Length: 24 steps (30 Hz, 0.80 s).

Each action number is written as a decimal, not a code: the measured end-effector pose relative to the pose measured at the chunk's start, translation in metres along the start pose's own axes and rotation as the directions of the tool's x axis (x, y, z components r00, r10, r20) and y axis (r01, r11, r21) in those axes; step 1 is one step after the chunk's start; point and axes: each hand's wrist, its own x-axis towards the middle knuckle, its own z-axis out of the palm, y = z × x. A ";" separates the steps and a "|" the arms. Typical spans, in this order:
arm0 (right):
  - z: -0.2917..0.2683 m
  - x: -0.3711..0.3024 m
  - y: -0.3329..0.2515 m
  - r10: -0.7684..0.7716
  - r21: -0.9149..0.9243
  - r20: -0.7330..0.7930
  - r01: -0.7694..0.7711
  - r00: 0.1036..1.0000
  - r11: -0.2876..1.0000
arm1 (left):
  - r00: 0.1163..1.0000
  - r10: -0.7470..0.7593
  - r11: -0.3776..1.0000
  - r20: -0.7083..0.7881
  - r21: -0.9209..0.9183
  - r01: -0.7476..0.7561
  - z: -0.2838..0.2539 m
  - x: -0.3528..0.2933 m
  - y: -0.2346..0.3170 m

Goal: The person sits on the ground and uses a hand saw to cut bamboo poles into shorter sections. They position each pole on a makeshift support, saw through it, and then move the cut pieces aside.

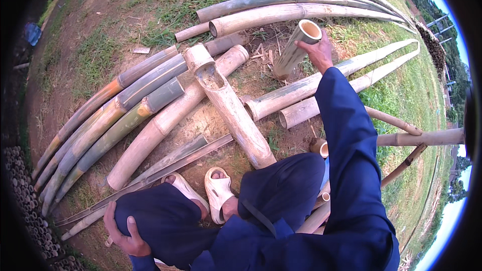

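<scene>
My right hand [317,51] reaches far forward and grips a short bamboo tube [292,52] near its upper rim. The tube stands nearly upright, tilted a little, its open end facing up and its lower end at the ground. On my left knee rests my left hand [126,235], thumb and fingers apart, holding nothing. Between the hands lies a thick bamboo length [236,120] with a notch cut out near its far end. That piece lies across another bamboo pole [173,113], and its near end is by my right knee.
Several green and orange bamboo poles [108,115] lie at the left. More long poles [301,12] spread across the grass at the back. Two pale poles [301,93] lie to the right of the notched piece. A pole frame [422,138] stands at the right. Cut bamboo ends [30,195] are stacked far left.
</scene>
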 end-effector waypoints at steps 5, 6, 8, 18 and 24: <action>-0.069 -0.023 -0.012 0.064 0.362 -0.246 0.031 0.967 0.932 | 0.994 0.103 0.992 -0.017 -0.066 -0.104 0.012 0.007 -0.009; -0.084 -0.029 -0.022 0.038 0.378 -0.277 0.072 0.960 0.923 | 0.992 0.127 0.991 -0.014 -0.045 -0.128 0.013 0.009 -0.009; -0.117 -0.045 -0.042 -0.007 0.393 -0.346 0.152 0.938 0.907 | 0.984 0.181 0.983 0.000 -0.010 -0.181 0.016 0.016 -0.007; -0.321 -0.267 -0.128 -0.166 0.037 -0.385 0.195 0.908 0.980 | 0.796 0.209 0.936 0.568 -0.353 0.006 0.024 0.105 -0.037; -0.400 -0.435 -0.099 -0.030 -0.130 -0.500 -0.040 0.866 0.991 | 0.692 0.190 0.968 0.697 -0.250 -0.014 0.053 0.162 -0.034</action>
